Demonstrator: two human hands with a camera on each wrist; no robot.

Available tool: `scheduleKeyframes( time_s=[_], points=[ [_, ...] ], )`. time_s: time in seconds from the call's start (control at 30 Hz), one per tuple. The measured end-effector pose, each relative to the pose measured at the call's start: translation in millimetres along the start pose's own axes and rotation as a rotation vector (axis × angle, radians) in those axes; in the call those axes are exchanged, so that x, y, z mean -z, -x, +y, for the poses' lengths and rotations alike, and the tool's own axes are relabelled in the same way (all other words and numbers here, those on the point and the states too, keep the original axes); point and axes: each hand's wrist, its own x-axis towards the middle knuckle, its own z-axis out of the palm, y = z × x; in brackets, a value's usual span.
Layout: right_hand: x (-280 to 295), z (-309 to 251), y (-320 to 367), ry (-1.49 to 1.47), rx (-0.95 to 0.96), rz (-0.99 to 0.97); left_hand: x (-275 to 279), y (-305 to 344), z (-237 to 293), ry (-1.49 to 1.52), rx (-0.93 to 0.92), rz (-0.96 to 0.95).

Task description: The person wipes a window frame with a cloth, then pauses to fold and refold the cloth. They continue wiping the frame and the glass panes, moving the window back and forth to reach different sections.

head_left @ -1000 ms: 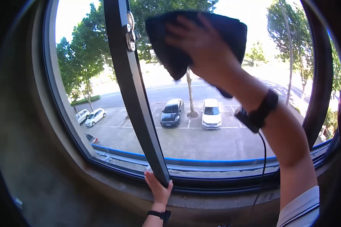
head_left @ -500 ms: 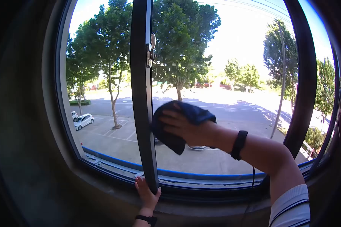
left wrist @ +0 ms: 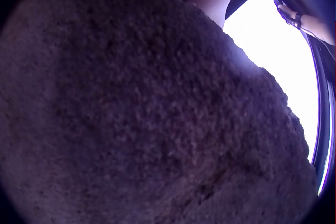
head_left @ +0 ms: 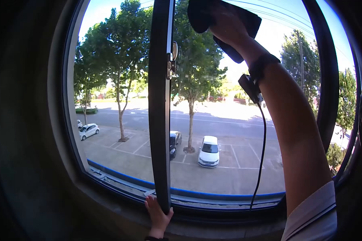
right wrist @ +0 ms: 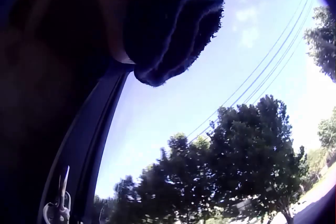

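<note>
High on the window pane, my right hand (head_left: 229, 28) presses a dark cloth (head_left: 199, 16) to the glass with its fingers extended. Folds of that dark cloth (right wrist: 173, 35) hang beside the hand in the right wrist view, where shadow hides most of the fingers. Low down, my left hand (head_left: 157, 217) rests at the foot of the dark upright window frame (head_left: 160, 120), fingers straight on its left side and thumb on its right. A rough grey surface (left wrist: 157, 103) fills most of the left wrist view.
A metal latch (head_left: 171, 66) juts from the upright frame. From the right wrist's camera a black cable (head_left: 263, 148) hangs down across the pane. Along the bottom runs the window track (head_left: 229, 197). Outside are trees and a parked white car (head_left: 209, 152).
My right hand and the cloth went from high on the pane down to the left beside the upright frame, then back up. The head view shifted; the left hand stayed at the frame's foot.
</note>
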Motion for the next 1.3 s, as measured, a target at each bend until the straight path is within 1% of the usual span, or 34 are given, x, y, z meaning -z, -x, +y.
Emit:
scheduleKeyframes(
  time_s=[0.07,0.13,0.2,0.23,0.27,0.33,0.4,0.47,0.53,0.6,0.63,0.67,0.7,0.73,0.77,0.8,0.87,0.93,0.97,1.0,1.03,1.07,1.1,1.13,1.2,1.23,1.3],
  points=[
    [8,-46,29,0.005,0.163,-0.016,0,-1,1,0.0,-0.006,-0.001],
    [25,-76,49,-0.096,0.189,-0.201,2,-1,1,-0.038,-0.011,0.001],
    [44,-99,68,-0.126,0.224,-0.315,2,-2,0,-0.045,-0.019,0.004],
    [47,-110,77,-0.091,0.204,-0.391,1,-2,0,-0.049,-0.019,0.003],
    [46,-117,92,-0.12,0.216,-0.379,1,-2,0,-0.047,-0.028,0.008],
    [53,-134,119,-0.099,0.185,-0.411,-1,-1,-2,-0.059,-0.011,-0.003],
    [63,-138,133,-0.142,0.135,-0.391,-2,-1,-2,-0.062,-0.027,0.007],
    [58,-123,138,-0.167,0.13,-0.364,-3,-1,-3,-0.069,-0.042,0.016],
    [49,-95,117,-0.061,0.158,-0.334,-1,-1,-3,-0.071,-0.021,-0.016],
    [52,-56,80,-0.019,-0.009,-0.169,2,-3,-1,-0.063,-0.013,-0.027],
    [44,-28,64,0.033,-0.081,-0.009,3,-2,0,-0.053,-0.001,-0.04],
    [43,3,48,-0.014,-0.17,0.065,2,-3,0,-0.052,0.006,-0.037],
    [48,32,33,0.201,-0.226,0.065,1,-3,-1,-0.048,0.003,-0.033],
    [50,53,21,0.397,-0.394,0.031,-1,-2,-2,-0.043,0.005,-0.028],
    [24,120,15,0.223,-0.351,0.208,-2,-3,-1,-0.042,0.021,-0.016],
    [30,121,4,0.313,-0.434,0.107,-2,-3,-2,-0.042,0.011,-0.015],
    [27,104,-13,0.452,-0.495,-0.023,-2,0,-2,-0.042,0.001,-0.021],
    [16,87,-28,0.345,-0.284,-0.037,-5,-1,-5,-0.048,-0.021,-0.014],
    [11,73,-35,0.184,-0.195,-0.142,-7,1,-7,-0.051,-0.009,-0.026],
    [-3,52,-42,0.121,-0.183,-0.174,-9,-1,-7,-0.048,-0.009,-0.025],
    [0,13,-46,0.196,0.106,-0.239,-8,1,-7,-0.039,-0.008,-0.022],
    [-7,-13,-40,0.113,0.164,-0.226,-7,2,-7,-0.03,-0.009,-0.021],
    [-2,-40,-35,0.155,0.206,-0.236,-7,2,-7,-0.028,-0.009,-0.023],
    [-10,-44,-30,0.097,0.226,-0.12,-7,2,-7,-0.024,-0.011,-0.022],
    [-11,-48,-20,-0.14,0.098,-0.231,-7,1,-9,-0.025,-0.015,-0.025],
    [-7,-51,-8,-0.137,0.09,-0.238,-6,3,-9,-0.018,-0.011,-0.021],
    [7,-58,18,-0.104,0.274,-0.202,-7,4,-7,-0.008,-0.016,-0.022]
  ],
)
